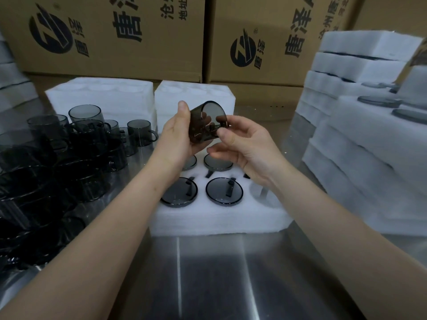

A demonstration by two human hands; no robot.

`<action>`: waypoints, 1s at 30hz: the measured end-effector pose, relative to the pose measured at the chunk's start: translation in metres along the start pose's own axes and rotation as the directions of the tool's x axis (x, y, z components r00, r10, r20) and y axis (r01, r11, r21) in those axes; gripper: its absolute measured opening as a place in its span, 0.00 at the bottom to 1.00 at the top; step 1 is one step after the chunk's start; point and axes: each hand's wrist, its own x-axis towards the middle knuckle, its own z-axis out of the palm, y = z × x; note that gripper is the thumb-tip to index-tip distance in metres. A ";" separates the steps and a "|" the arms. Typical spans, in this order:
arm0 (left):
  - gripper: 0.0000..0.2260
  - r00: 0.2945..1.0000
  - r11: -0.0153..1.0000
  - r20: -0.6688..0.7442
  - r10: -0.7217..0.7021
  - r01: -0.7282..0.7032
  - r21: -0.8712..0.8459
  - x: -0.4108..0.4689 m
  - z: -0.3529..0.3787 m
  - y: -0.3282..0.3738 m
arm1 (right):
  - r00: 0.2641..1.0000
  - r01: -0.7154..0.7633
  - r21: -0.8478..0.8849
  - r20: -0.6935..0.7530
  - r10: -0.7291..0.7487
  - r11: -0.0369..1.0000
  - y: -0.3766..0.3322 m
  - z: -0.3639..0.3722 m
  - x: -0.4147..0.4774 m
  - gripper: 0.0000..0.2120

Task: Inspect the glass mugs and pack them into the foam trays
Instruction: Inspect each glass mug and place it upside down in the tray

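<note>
Held over foam tray (219, 218): glass mug (206, 124), left hand (175, 137) wrapped round wall, right hand (245, 146) pinching handle side. Likely light, slick, brittle; grip wall, not rim.

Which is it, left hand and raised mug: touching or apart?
Touching. The head view shows the left hand gripping the raised mug, thumb pressed on its upper wall.

Left carton (104, 49), upper left of frame: round black logo (49, 34), small "唐泽" beside it. Large bold "唐泽" to its right, turned sideways. Further right "沧" and "地址", rest cut by top edge.
Right carton (265, 65), upper middle: matching logo (243, 50) with ® mark, small "唐泽". Large "唐泽", top cut off. Smaller "沧州唐" beside it, blurred.
</note>
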 end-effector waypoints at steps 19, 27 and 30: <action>0.23 0.989 0.779 0.122 0.080 -0.138 0.611 -0.007 0.005 0.003 | 0.980 0.144 -0.675 -0.007 -0.201 0.723 -0.045 -0.005 -0.013 0.16; 0.22 0.986 0.508 0.102 -0.132 -0.021 0.861 -0.001 -0.012 0.000 | 0.978 0.096 -0.968 0.136 0.161 0.232 -0.075 -0.030 -0.065 0.22; 0.12 0.986 0.420 0.078 -0.145 -0.010 0.907 0.004 -0.017 -0.007 | 0.973 0.069 -0.972 0.115 0.198 0.225 -0.083 -0.035 -0.073 0.21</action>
